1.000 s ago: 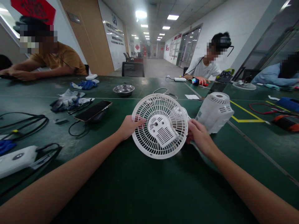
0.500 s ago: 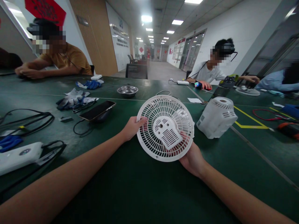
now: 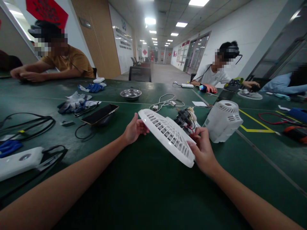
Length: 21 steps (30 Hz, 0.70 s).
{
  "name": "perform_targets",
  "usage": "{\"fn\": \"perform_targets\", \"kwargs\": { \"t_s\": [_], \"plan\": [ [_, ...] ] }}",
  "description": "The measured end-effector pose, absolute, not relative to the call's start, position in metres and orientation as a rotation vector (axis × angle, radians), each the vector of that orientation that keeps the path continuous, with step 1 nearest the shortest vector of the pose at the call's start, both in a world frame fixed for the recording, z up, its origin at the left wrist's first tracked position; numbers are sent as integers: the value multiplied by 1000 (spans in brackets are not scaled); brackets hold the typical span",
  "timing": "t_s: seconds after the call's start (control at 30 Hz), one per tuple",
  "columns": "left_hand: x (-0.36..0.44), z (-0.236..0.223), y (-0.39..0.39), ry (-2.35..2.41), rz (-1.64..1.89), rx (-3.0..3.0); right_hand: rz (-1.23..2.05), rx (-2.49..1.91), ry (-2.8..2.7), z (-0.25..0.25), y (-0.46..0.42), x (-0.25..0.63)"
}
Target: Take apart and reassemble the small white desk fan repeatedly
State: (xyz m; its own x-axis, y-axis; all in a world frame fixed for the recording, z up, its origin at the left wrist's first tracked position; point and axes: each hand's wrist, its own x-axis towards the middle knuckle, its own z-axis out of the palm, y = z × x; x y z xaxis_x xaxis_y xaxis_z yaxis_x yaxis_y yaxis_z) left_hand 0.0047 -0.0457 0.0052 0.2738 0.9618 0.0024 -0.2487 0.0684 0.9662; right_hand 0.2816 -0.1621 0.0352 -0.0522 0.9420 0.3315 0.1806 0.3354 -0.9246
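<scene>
A round white fan grille (image 3: 168, 134) is tilted steeply above the green tabletop, its slotted face turned down to the left. My right hand (image 3: 203, 150) grips its right side, thumb near the rim and fingers curled behind. Beside those fingers, behind the grille, is a dark motor (image 3: 185, 117) with red wires; whether it is fixed to the grille I cannot tell. My left hand (image 3: 133, 130) is at the grille's upper left edge, thumb raised and fingers apart, not gripping it. A white fan housing (image 3: 223, 121) stands just right of my right hand.
A white cable (image 3: 165, 102) and a metal bowl (image 3: 130, 94) lie beyond the grille. On the left are a phone (image 3: 100, 114), work gloves (image 3: 74, 103), black cables (image 3: 35, 119) and a white device (image 3: 21, 162). Co-workers sit across the table.
The grille has turned from nearly face-on to a steep slant, exposing the motor and the cable behind. My left hand has let go of its rim; my right hand has moved up slightly.
</scene>
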Motion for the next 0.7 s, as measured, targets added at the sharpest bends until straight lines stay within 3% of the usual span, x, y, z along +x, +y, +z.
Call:
{"fn": "perform_targets", "kwargs": {
  "t_s": [0.27,0.4,0.57,0.7],
  "plan": [
    [-3,6,-38,702,911,959,363,-1277,-1959,29,-152,295],
    [-1,-5,-27,815,859,972,260,-1295,-2086,29,-146,298],
    [5,-1,-30,895,872,977,246,-1187,-1998,32,-142,307],
    [9,6,-36,957,917,1011,36,-1351,-1749,28,-129,327]
  ]
}}
